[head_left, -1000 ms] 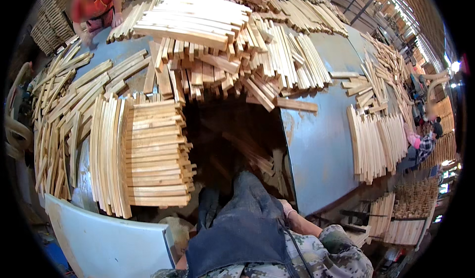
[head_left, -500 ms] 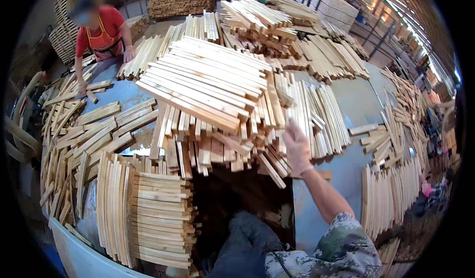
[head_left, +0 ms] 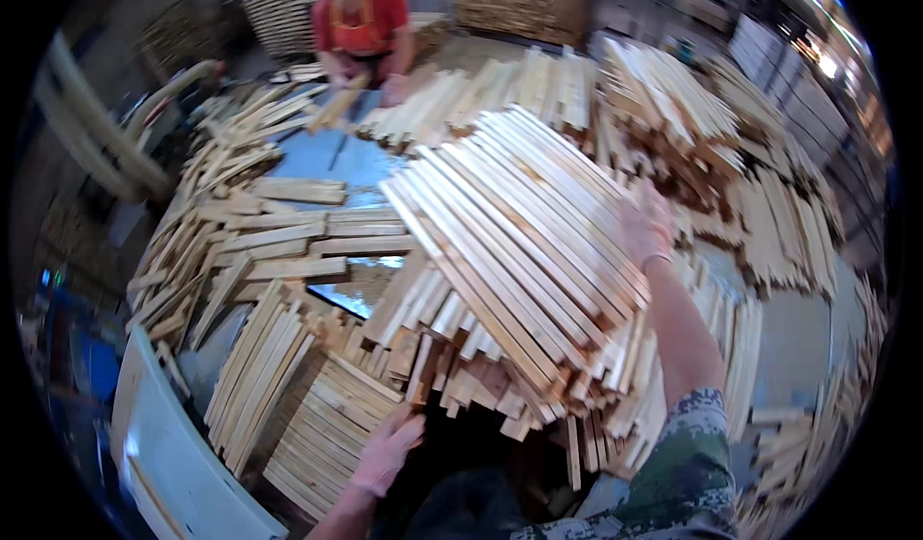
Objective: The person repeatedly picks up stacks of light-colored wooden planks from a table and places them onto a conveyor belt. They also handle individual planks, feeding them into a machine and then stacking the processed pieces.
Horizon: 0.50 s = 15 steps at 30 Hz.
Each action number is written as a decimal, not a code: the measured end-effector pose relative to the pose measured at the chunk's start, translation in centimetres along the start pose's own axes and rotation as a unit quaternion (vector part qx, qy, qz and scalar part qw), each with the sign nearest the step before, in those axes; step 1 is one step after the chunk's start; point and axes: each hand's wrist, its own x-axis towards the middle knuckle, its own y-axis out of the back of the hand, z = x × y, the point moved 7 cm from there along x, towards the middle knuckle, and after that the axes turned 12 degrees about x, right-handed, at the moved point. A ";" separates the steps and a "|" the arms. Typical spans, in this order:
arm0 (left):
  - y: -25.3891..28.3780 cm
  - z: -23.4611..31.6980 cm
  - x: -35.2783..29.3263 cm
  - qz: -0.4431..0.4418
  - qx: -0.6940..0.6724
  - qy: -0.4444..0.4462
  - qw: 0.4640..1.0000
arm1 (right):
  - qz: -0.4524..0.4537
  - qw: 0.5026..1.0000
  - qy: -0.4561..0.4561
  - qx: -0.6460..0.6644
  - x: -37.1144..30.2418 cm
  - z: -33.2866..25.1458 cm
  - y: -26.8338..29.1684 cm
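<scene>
A large pile of wooden strips (head_left: pixel 519 242) lies in front of me, its top layer side by side and slanting across the pile. My right hand (head_left: pixel 646 225), in a pale pink glove, rests with extended fingers against the right side of that top layer. At lower left, my gloved left hand (head_left: pixel 386 452) is beside the strip ends of a neat stack (head_left: pixel 327 429). Its fingers look partly spread, and no strip shows in its grasp. Another row of strips (head_left: pixel 258 372) lies along that stack's left side.
Loose strips (head_left: pixel 279 242) lie scattered at left on the blue-grey table (head_left: pixel 317 155). Across it, a person in red (head_left: pixel 363 25) handles a piece of wood. More strip piles (head_left: pixel 663 98) stand at the far right. A pale blue panel (head_left: pixel 178 453) edges the lower left.
The view has swung left, so the piles sit further right. My right hand has moved up along the big pile's right side. My left hand has come into plain view at the lower stack.
</scene>
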 end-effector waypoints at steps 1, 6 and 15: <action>-1.7 1.8 0.9 0.016 -0.022 -0.016 0.999 | -0.007 1.000 0.000 -0.010 1.1 0.2 -0.8; -5.9 4.5 8.6 0.065 -0.045 -0.076 0.994 | -0.095 0.994 -0.050 -0.023 4.5 2.2 -4.6; -9.0 12.9 9.3 0.034 -0.022 -0.057 0.998 | -0.209 0.974 0.029 -0.083 2.7 3.1 -4.9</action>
